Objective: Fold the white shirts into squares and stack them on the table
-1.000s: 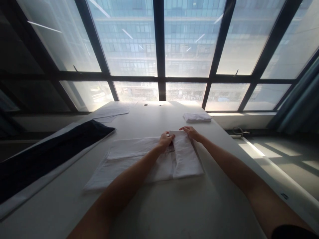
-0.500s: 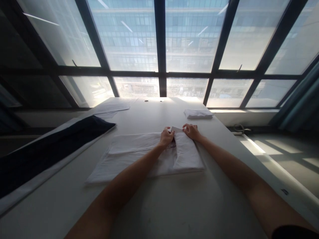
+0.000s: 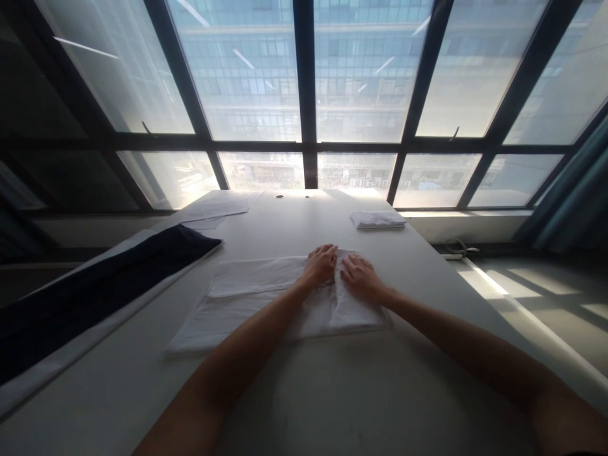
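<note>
A white cloth garment (image 3: 270, 278), partly folded, lies flat across the table in front of me; its exact kind cannot be made out. At its right end a folded-over section (image 3: 354, 316) rests on the layers below. My left hand (image 3: 321, 263) is at the far inner edge of this fold, its fingers drawn together on the cloth. Just to the right, my right hand (image 3: 361, 278) lies palm down on the folded section, fingers stretched out. Small parts of the fold are hidden beneath both hands.
A white table (image 3: 332, 392) extends toward large windows. A dark blue cloth (image 3: 109, 272) lies on white material along the left side. White sheets (image 3: 213, 208) are at the far left, and a folded white stack (image 3: 379, 219) sits at the far right.
My right hand has let go of the fold's far edge and moved nearer, flattening onto the cloth. My left hand has shifted slightly at the edge. The fold's raised corner is lower.
</note>
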A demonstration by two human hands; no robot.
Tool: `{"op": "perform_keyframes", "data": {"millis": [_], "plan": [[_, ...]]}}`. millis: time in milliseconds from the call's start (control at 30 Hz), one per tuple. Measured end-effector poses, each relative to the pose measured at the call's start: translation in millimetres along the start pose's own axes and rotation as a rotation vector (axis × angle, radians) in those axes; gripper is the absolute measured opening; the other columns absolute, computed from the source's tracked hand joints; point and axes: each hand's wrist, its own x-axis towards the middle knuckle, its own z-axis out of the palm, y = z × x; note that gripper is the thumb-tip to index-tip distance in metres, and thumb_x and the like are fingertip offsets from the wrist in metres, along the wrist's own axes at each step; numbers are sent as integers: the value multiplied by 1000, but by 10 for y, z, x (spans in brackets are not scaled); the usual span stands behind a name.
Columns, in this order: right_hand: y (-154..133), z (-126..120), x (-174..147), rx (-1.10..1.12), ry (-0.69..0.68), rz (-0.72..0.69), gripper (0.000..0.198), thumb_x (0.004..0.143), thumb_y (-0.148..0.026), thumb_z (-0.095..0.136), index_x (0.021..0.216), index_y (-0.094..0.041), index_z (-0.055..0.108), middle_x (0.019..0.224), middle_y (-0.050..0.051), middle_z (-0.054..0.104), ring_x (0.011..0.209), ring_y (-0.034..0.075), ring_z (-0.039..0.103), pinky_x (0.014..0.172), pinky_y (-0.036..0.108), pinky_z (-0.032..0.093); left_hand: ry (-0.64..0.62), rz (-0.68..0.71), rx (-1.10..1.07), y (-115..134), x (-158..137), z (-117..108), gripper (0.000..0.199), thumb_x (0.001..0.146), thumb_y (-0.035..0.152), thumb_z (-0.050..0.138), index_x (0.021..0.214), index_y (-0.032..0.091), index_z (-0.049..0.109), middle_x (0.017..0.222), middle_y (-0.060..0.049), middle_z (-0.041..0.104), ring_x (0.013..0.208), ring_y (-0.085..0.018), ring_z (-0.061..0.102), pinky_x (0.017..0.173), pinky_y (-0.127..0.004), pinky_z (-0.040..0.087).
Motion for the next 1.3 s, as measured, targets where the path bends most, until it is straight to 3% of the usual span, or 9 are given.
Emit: {"op": "perform_keyframes", "data": {"millis": [200, 300, 433, 700, 800, 933, 1000, 1100, 1300], "plan": [[-387, -11, -601, 46, -104, -118, 72, 106, -48, 35, 162, -4, 31, 169, 22, 25, 159, 31, 17, 127, 52, 15, -58, -139, 58, -101, 8, 26, 32, 102, 22, 48, 119, 23, 75, 127, -13, 65, 122, -28, 58, 108, -38, 43], [-458, 7, -689, 38, -98, -175, 76, 105, -51, 37, 163, -2, 28, 170, 23, 21, 160, 32, 13, 127, 54, 13, -11, -191, 13, -106, 17, 18, 34, 102, 22, 49, 127, 22, 72, 130, -14, 64, 125, -28, 57, 111, -37, 41], [-500, 39, -672, 42, -90, -222, 76, 105, -52, 38, 163, -3, 29, 169, 24, 21, 160, 33, 12, 127, 54, 12, 29, -254, -149, -91, 76, 32, 43, 101, 24, 55, 144, 19, 61, 133, -15, 67, 128, -27, 59, 114, -38, 40], [-598, -103, -844, 27, -94, -270, 86, 103, -63, 41, 162, -2, 30, 168, 26, 23, 159, 37, 13, 126, 57, 18, 135, -264, -598, -140, 180, 20, 48, 84, 14, 73, 131, 16, 69, 116, -10, 72, 89, -18, 69, 89, -30, 56], [-727, -165, -1044, -83, -46, -313, 81, 98, -56, 56, 158, -3, 40, 163, 29, 35, 154, 42, 27, 121, 60, 28, 104, -347, -634, -161, 177, -2, 42, 82, 14, 77, 124, 16, 73, 103, -7, 75, 85, -18, 69, 84, -27, 56], [-868, -263, -1152, -281, -13, -274, 39, 97, -18, 56, 133, -8, 65, 125, 26, 67, 113, 37, 63, 92, 49, 52, 78, -409, -650, -176, 150, -19, 34, 87, 16, 74, 121, 12, 73, 84, -6, 75, 65, -15, 66, 67, -25, 54], [-889, -312, -1127, -319, -21, -253, 28, 95, -8, 53, 115, -11, 71, 103, 20, 71, 92, 31, 66, 77, 42, 53, 76, -431, -657, -179, 136, -27, 30, 88, 17, 73, 118, 12, 74, 82, -5, 75, 62, -15, 65, 63, -24, 52], [-874, -360, -1065, -305, 9, -250, 22, 97, -7, 51, 98, -16, 71, 90, 13, 70, 80, 25, 64, 69, 35, 49, 77, -453, -653, -186, 126, -42, 26, 91, 21, 72, 115, 13, 74, 80, -4, 75, 63, -15, 65, 62, -23, 51], [-871, -263, -997, -286, 24, -326, 23, 102, -9, 47, 101, -16, 69, 93, 12, 69, 83, 23, 64, 71, 32, 48, 84, -434, -514, -196, 131, -86, 21, 89, 16, 73, 109, 14, 74, 90, -9, 76, 86, -22, 72, 85, -32, 55]]}}
